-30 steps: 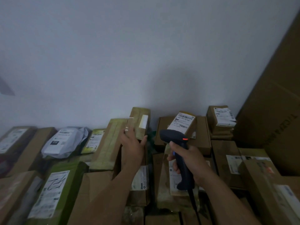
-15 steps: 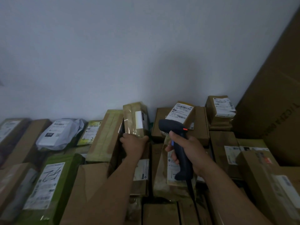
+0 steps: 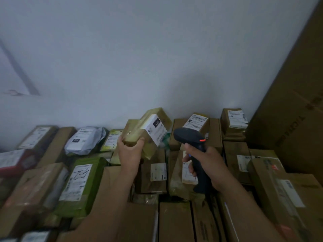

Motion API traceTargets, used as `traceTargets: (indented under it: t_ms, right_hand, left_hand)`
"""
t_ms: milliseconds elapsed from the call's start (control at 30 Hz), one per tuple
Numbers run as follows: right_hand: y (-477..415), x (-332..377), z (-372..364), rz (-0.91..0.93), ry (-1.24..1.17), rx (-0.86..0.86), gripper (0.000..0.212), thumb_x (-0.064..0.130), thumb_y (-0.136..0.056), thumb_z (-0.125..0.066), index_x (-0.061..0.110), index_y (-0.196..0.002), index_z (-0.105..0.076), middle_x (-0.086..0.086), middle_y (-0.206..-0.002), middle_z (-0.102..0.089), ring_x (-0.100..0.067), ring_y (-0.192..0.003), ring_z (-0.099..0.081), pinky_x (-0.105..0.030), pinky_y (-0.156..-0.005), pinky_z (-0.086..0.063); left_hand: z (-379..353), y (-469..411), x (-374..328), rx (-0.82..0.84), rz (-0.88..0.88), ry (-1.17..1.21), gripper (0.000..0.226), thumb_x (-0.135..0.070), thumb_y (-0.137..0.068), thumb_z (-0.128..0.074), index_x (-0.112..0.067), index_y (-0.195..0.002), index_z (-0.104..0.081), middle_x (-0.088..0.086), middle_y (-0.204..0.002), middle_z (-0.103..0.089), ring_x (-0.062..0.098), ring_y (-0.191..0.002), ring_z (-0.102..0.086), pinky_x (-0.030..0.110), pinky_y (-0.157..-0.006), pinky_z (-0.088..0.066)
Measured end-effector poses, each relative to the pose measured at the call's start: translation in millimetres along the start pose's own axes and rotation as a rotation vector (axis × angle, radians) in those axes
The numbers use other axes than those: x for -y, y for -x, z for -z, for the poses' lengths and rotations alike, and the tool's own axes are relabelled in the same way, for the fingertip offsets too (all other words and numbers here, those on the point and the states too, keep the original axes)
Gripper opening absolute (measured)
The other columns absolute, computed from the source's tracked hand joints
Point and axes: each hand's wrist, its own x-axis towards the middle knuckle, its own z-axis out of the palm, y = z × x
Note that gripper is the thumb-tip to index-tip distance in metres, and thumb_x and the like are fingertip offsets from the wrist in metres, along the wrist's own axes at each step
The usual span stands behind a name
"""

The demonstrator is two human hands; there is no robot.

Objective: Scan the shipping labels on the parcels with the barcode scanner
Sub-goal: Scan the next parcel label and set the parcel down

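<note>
Left hand [image 3: 130,153] round parcel [image 3: 138,133]; scanner [image 3: 189,137] beside

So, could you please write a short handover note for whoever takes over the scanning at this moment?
Left hand: grips a tape-wrapped parcel, held tilted above the pile, white label turned toward the barcode scanner.
Right hand: grips the barcode scanner by its handle, head close to that label.
Done: cannot tell which labels are already scanned.
Left: scan the held label, then the rest of the pile.
</note>
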Motion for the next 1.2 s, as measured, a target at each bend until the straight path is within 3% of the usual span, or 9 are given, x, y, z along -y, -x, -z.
traceTargets:
  t_ms: [200, 367, 467, 567, 633, 700, 867, 1033, 1200]
  right_hand:
    - [67.1, 7.0, -14.8, 0.016, -0.013, -0.128, 0.019, 0.036, -0.082, -0.075, 0.019, -0.09, -0.072, -0.006, -0.077, -0.075, -0.018, -0.058, -0.067, -0.028, -0.049, -0.051]
    - [109.1, 11.2, -27.1, 0.055, 0.066, -0.231, 0.046, 0.062, -0.057, -0.076, 0.032, -0.091, -0.071, 0.009, -0.081, -0.075, -0.019, -0.087, -0.07, -0.035, -0.075, -0.053]
    - [128.8, 13.7, -38.8, 0.075, 0.032, -0.21, 0.052, 0.072, -0.042, -0.074, 0.038, -0.082, -0.074, 0.009, -0.081, -0.075, -0.021, -0.088, -0.072, -0.041, -0.083, -0.055]
    - [145.6, 16.6, -50.2, 0.104, 0.005, -0.229, 0.034, 0.063, -0.059, -0.078, 0.039, -0.083, -0.073, 0.014, -0.08, -0.075, -0.019, -0.091, -0.071, -0.039, -0.08, -0.055]
    - [155.1, 18.8, -55.0, 0.097, 0.005, -0.258, 0.033, 0.057, -0.066, -0.077, 0.035, -0.089, -0.07, 0.015, -0.078, -0.074, -0.015, -0.084, -0.072, -0.033, -0.07, -0.052]
    - [164.4, 22.0, -59.3, 0.096, 0.006, -0.266, 0.037, 0.056, -0.064, -0.076, 0.033, -0.092, -0.068, 0.016, -0.076, -0.074, -0.008, -0.072, -0.072, -0.029, -0.064, -0.048]
    - [182.3, 22.4, -66.0, 0.106, 0.061, -0.24, 0.028, 0.05, -0.078, -0.074, 0.031, -0.097, -0.068, 0.003, -0.093, -0.073, -0.018, -0.089, -0.069, -0.033, -0.071, -0.051]
    - [199.6, 27.4, -65.6, 0.127, 0.223, -0.139, 0.023, 0.04, -0.084, -0.073, 0.023, -0.097, -0.065, 0.005, -0.065, -0.072, -0.011, -0.053, -0.068, -0.021, -0.046, -0.05]
    - [215.8, 30.0, -57.3, 0.091, 0.429, -0.012, 0.025, 0.037, -0.088, -0.071, 0.014, -0.095, -0.065, 0.001, -0.06, -0.069, -0.013, -0.046, -0.061, -0.023, -0.045, -0.05]
  left_hand:
    - [68.9, 64.8, -29.2, 0.134, 0.077, 0.164, 0.072, -0.027, -0.085, -0.075, -0.022, -0.146, -0.037, -0.01, -0.112, -0.059, -0.01, -0.075, -0.067, 0.009, -0.051, -0.049]
    - [116.4, 114.9, -55.3, 0.261, 0.203, 0.388, 0.04, -0.029, -0.086, -0.07, -0.016, -0.123, -0.063, -0.001, -0.084, -0.077, 0.011, -0.068, -0.074, 0.019, -0.048, -0.053]
    - [136.4, 141.7, -66.2, 0.383, 0.149, 0.337, 0.042, -0.048, -0.073, -0.069, -0.028, -0.11, -0.068, -0.003, -0.09, -0.078, 0.013, -0.076, -0.075, 0.021, -0.053, -0.055]
    - [158.2, 155.3, -71.9, 0.54, 0.069, 0.165, 0.071, -0.053, -0.061, -0.081, -0.041, -0.126, -0.056, -0.008, -0.114, -0.073, 0.01, -0.097, -0.072, 0.029, -0.076, -0.058]
    - [171.5, 159.8, -74.0, 0.682, 0.103, 0.013, 0.121, -0.052, -0.054, -0.091, -0.045, -0.152, -0.02, -0.017, -0.128, -0.06, 0.011, -0.114, -0.062, 0.043, -0.1, -0.051]
    - [181.7, 165.8, -74.2, 0.763, 0.119, -0.065, 0.142, -0.046, -0.054, -0.088, -0.05, -0.15, 0.016, -0.024, -0.126, -0.047, 0.01, -0.12, -0.051, 0.051, -0.109, -0.043]
    - [201.0, 169.9, -73.5, 0.606, 0.069, 0.062, 0.124, -0.038, -0.054, -0.086, -0.06, -0.148, -0.008, -0.009, -0.137, -0.053, 0.02, -0.122, -0.057, 0.054, -0.104, -0.047]
    - [214.7, 169.3, -63.3, 0.457, 0.033, 0.176, 0.116, -0.008, -0.059, -0.092, -0.066, -0.135, -0.027, -0.007, -0.129, -0.058, 0.022, -0.115, -0.061, 0.048, -0.09, -0.056]
    - [222.7, 161.0, -49.1, 0.212, 0.023, 0.244, 0.115, 0.0, -0.069, -0.085, -0.049, -0.148, -0.018, 0.0, -0.136, -0.049, 0.013, -0.107, -0.056, 0.029, -0.074, -0.048]
